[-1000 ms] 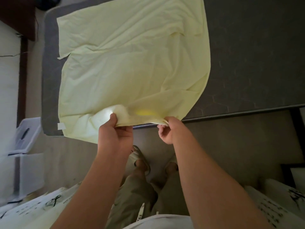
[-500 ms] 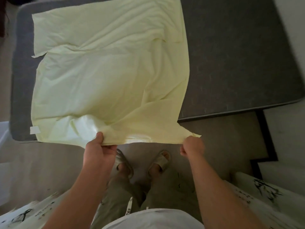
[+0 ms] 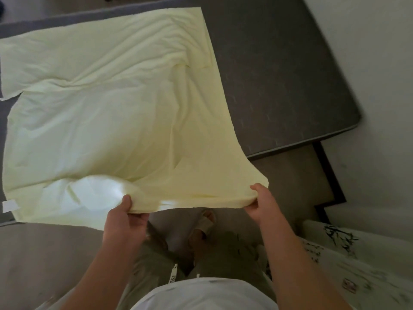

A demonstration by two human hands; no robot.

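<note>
Yellow sheet (image 3: 116, 113): near edge pinched by left hand (image 3: 125, 222) and right hand (image 3: 262, 204).

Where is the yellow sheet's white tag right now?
Head view, far left: the white tag sits at the near-left corner of the sheet, by the edge of the grey mattress, left of the left hand.

A single wide-angle camera sits on the person's head and looks steeply down and a little forward. Closest to the lens, at the bottom edge, is the shirt (image 3: 201, 296), with the feet (image 3: 205, 222) almost straight below. Both forearms run up from there to the left hand (image 3: 125, 222) and right hand (image 3: 260, 204), near the lens at lower centre. Farther off, the sheet (image 3: 111, 108) on the mattress (image 3: 279, 74) fills the upper left and middle. Floor (image 3: 44, 253) shows lower left, and wall (image 3: 368, 63) on the right.
</note>
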